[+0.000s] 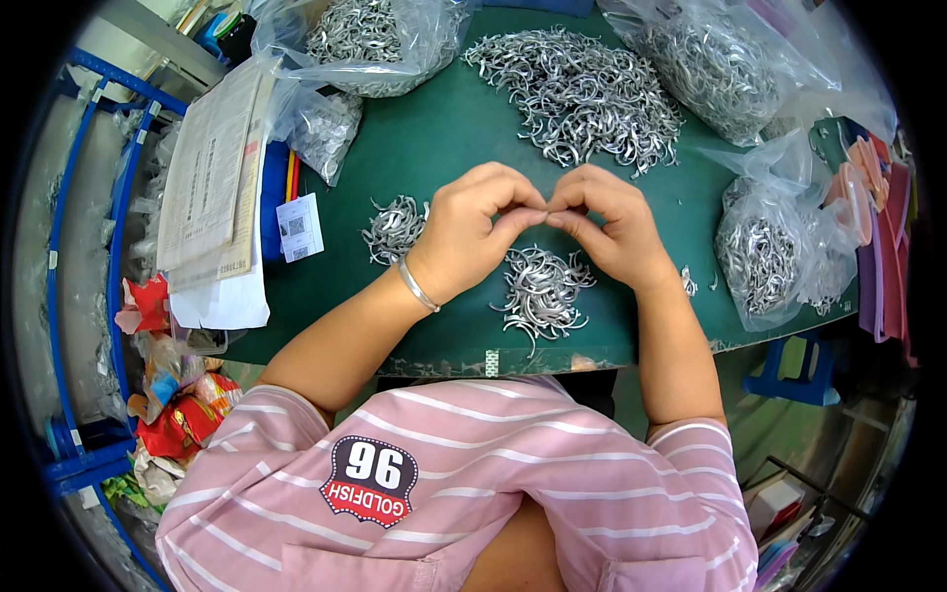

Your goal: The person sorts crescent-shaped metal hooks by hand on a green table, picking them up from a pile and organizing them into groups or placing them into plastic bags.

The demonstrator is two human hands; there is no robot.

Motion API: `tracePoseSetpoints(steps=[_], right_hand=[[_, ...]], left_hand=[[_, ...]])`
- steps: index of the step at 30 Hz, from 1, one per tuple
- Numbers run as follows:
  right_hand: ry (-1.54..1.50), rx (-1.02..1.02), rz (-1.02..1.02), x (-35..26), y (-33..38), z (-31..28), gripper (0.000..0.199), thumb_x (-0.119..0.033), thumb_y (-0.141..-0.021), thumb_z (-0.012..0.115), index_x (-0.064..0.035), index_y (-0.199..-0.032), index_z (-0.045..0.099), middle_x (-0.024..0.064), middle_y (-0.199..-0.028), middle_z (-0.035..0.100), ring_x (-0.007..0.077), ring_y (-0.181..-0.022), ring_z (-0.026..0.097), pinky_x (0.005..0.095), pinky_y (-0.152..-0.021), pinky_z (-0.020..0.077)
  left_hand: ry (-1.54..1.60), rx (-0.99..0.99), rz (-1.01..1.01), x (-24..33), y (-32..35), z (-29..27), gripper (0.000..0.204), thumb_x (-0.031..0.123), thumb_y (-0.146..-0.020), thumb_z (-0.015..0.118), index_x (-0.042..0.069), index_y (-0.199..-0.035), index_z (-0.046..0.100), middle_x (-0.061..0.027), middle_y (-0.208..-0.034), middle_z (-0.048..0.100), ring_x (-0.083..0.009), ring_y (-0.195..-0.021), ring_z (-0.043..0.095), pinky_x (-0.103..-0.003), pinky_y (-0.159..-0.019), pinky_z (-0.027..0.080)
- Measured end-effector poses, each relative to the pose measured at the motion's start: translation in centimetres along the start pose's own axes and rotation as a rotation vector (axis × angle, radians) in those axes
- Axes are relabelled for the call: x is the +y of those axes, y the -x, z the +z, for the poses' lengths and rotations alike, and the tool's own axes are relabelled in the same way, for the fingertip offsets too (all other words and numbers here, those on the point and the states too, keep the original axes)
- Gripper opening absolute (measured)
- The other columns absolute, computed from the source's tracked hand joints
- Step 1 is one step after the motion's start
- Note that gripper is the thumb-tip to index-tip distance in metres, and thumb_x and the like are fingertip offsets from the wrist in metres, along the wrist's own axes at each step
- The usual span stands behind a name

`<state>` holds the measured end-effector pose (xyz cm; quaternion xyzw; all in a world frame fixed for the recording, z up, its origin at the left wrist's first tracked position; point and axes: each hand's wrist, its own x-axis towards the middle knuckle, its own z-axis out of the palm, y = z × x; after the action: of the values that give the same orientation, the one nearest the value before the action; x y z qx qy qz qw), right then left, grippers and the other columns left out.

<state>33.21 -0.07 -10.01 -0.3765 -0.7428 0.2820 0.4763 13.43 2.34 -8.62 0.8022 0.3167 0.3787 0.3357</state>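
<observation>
My left hand (475, 229) and my right hand (614, 225) meet fingertip to fingertip over the green table (395, 148). Thumb and forefinger of each are pinched together; whatever lies between them is too small or hidden to name. Just below the fingers is a small pile of curved silvery metal pieces (543, 294). Left of my left wrist sits another small heap of such pieces (395, 229). Beyond both hands spreads a much larger heap of the same curved pieces (587, 94).
Clear plastic bags of metal pieces stand at the far left (365, 44), far right (715, 74) and right edge (764, 257). Papers (212, 187) and a small white label (299, 227) lie left. A blue stool (794, 370) is below the table's right edge.
</observation>
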Motion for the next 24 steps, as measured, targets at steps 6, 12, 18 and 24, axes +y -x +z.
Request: tracePoseSetpoints(steps=[6,12,18,24], right_hand=[[0.085,0.128,0.131,-0.8,-0.2,0.5,0.009,-0.001,-0.079,0.068,0.0002,-0.088,0.065,0.0116,-0.089,0.064,0.0243,-0.080,0.062,0.0314,-0.070,0.0497],[0.821,0.238,0.148,3.1,-1.5,-4.5,0.041,-0.022,-0.080,0.072,-0.0017,-0.113,0.060,0.0201,-0.119,0.057,0.0377,-0.112,0.052,0.0436,-0.095,0.0413],[0.854,0.237,0.477,6.2,-2.0,-2.8,0.083,-0.044,-0.067,0.080,-0.0104,-0.134,0.045,0.0184,-0.140,0.040,0.0410,-0.129,0.033,0.0514,-0.104,0.0302],[0.689,0.223,0.159,5.6,-1.7,-0.2,0.042,-0.012,-0.067,0.078,-0.0124,-0.105,0.061,0.0113,-0.118,0.057,0.0344,-0.112,0.044,0.0422,-0.099,0.0309]], left_hand=[[-0.281,0.123,0.055,-0.5,2.2,-4.3,0.010,-0.005,-0.075,0.068,0.000,-0.080,0.061,-0.0105,-0.082,0.061,-0.0238,-0.074,0.061,-0.030,-0.065,0.049],[-0.386,0.057,-0.118,-2.6,5.8,-8.6,0.008,-0.004,-0.075,0.068,-0.001,-0.077,0.061,-0.0094,-0.082,0.060,-0.0223,-0.075,0.058,-0.030,-0.065,0.046],[-0.348,0.134,-0.068,-1.9,4.7,-8.0,0.008,-0.001,-0.075,0.069,-0.001,-0.079,0.062,-0.0100,-0.085,0.061,-0.0241,-0.080,0.059,-0.032,-0.070,0.046],[-0.306,0.095,0.078,-1.2,2.5,-4.9,0.009,0.001,-0.074,0.069,0.003,-0.081,0.063,-0.0102,-0.087,0.061,-0.0283,-0.082,0.058,-0.035,-0.074,0.046]])
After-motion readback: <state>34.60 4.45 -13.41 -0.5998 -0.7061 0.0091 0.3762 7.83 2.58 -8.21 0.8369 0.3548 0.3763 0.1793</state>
